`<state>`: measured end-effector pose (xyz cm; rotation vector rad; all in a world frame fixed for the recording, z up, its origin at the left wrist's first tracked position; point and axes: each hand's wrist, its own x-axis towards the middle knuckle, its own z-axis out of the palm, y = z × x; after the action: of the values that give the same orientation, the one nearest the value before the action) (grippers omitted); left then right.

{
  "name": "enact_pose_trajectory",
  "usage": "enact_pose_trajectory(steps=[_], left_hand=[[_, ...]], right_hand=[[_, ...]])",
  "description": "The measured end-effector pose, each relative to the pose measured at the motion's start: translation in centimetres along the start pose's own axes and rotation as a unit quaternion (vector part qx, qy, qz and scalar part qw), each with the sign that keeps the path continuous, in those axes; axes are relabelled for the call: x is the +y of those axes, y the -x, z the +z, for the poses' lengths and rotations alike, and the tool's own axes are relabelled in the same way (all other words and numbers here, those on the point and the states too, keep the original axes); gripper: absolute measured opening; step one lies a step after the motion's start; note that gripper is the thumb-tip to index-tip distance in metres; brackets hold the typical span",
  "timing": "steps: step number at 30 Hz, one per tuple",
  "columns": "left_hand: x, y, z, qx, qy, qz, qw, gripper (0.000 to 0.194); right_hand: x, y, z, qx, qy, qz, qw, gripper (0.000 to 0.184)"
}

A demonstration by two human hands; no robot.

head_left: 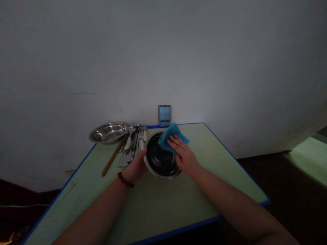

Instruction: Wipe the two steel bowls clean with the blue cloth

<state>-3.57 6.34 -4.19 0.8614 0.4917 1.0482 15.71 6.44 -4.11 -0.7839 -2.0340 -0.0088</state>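
Observation:
A round metal bowl (160, 163) with a dark inside is tilted toward me above the middle of the table. My left hand (138, 166) grips its left rim, the thumb over the edge and the other fingers hidden behind. Over the bowl's upper right side, my right hand (184, 154) presses a blue cloth (170, 134) against the rim and inner wall. The fingers lie across the cloth, and part of it sticks out past them.
Several pieces of cutlery (133, 144) lie in a pile left of the bowl, beside a wooden stick-like handle (112, 159). A shiny metal basin (108, 132) sits at the table's back left corner. A phone-like screen (165, 115) leans on the wall (204, 68). Blue trim edges the pale green table (224, 173).

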Motion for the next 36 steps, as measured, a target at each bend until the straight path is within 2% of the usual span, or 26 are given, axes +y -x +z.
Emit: enact_pose_trajectory(steps=[7,15,20,24,29,36], left_hand=[[-0.1,0.1,-0.3,-0.004,0.002,0.0,1.0,0.041],[0.4,0.2,0.3,0.038,-0.018,0.009,0.999,0.034],[0.5,0.5,0.0,0.055,-0.02,-0.012,0.998,0.034],[0.4,0.4,-0.2,0.058,-0.01,0.0,0.998,0.035],[0.4,0.3,-0.3,0.094,0.002,-0.011,0.996,0.033],[0.8,0.6,0.1,0.095,0.01,-0.024,0.995,0.035]], right_hand=[[0.2,0.0,-0.2,0.017,0.004,0.02,1.0,0.056],[0.7,-0.2,-0.6,0.042,0.011,0.031,0.999,0.056],[0.7,-0.4,-1.0,0.043,0.017,0.055,0.997,0.057],[0.8,-0.4,-1.2,0.047,0.021,0.06,0.997,0.056],[0.8,-0.4,-1.2,0.044,0.022,0.055,0.997,0.056],[1.1,-0.4,-1.0,0.06,0.024,0.066,0.996,0.055]])
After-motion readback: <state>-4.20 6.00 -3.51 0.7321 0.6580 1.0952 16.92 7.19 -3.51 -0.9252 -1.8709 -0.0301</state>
